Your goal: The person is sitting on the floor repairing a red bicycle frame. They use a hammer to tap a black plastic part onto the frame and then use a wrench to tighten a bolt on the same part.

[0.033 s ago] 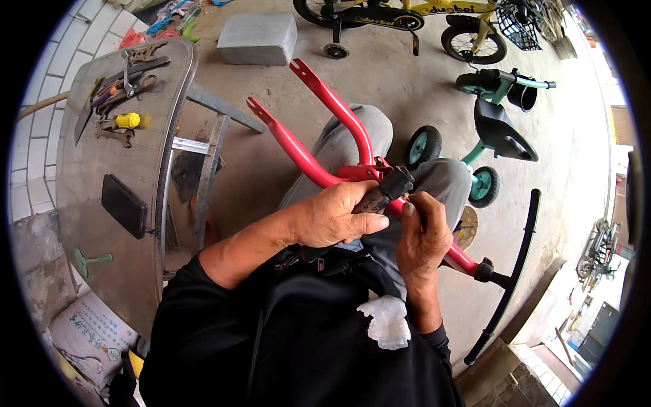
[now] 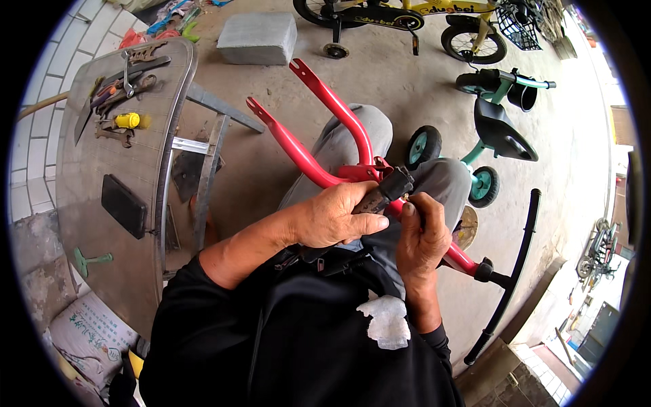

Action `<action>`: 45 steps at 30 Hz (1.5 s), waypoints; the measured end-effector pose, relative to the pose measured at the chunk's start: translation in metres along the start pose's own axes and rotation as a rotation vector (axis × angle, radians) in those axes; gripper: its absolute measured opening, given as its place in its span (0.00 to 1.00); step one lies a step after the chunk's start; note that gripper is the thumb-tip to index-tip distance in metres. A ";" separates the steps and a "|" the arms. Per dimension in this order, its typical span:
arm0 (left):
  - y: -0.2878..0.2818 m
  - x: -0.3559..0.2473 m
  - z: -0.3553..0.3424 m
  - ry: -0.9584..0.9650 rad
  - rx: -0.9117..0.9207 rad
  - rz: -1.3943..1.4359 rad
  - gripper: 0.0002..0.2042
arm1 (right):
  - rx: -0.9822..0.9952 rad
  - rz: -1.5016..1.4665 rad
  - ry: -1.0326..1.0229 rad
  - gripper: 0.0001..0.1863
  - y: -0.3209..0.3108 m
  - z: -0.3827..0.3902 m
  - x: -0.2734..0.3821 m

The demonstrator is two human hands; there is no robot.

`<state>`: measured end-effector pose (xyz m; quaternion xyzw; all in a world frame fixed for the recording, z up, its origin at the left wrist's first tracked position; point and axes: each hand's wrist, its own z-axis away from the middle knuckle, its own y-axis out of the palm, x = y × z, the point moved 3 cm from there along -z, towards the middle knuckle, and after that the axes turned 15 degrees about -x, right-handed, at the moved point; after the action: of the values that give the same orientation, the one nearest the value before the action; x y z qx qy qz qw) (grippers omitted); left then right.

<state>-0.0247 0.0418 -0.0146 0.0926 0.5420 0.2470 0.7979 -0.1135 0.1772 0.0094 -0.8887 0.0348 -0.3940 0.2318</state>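
My left hand (image 2: 329,214) is wrapped round a black cylindrical tool (image 2: 386,191) with a ridged end, its kind not clear. Close to that end, my right hand (image 2: 426,234) pinches something small, mostly hidden by the thumb and fingers; a brassy speck shows at the fingertips. Under both hands a red child's cycle frame (image 2: 298,154) lies across my lap. Its two slotted prongs point away to the upper left. At its right end is a black handlebar (image 2: 522,261).
On the left, a metal-topped table (image 2: 88,197) bears wrenches (image 2: 127,74), a yellow-handled tool (image 2: 127,121), a black case (image 2: 124,206) and a green T-shaped piece (image 2: 88,260). Ahead stand a grey block (image 2: 258,39), a yellow bicycle (image 2: 407,15) and a teal tricycle (image 2: 483,146).
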 end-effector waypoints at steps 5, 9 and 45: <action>0.003 -0.001 0.000 0.037 -0.041 -0.129 0.23 | 0.160 -0.259 0.664 0.16 -0.002 0.003 -0.001; 0.004 -0.002 -0.001 -0.028 -0.056 0.031 0.17 | 0.210 -0.495 0.920 0.22 0.001 0.000 0.001; 0.007 -0.007 -0.003 -0.063 -0.049 0.039 0.13 | 0.097 -0.089 0.094 0.12 -0.004 -0.007 -0.006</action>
<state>-0.0318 0.0439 -0.0076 0.0916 0.5084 0.2727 0.8117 -0.1231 0.1796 0.0105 -0.8577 -0.0133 -0.4463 0.2549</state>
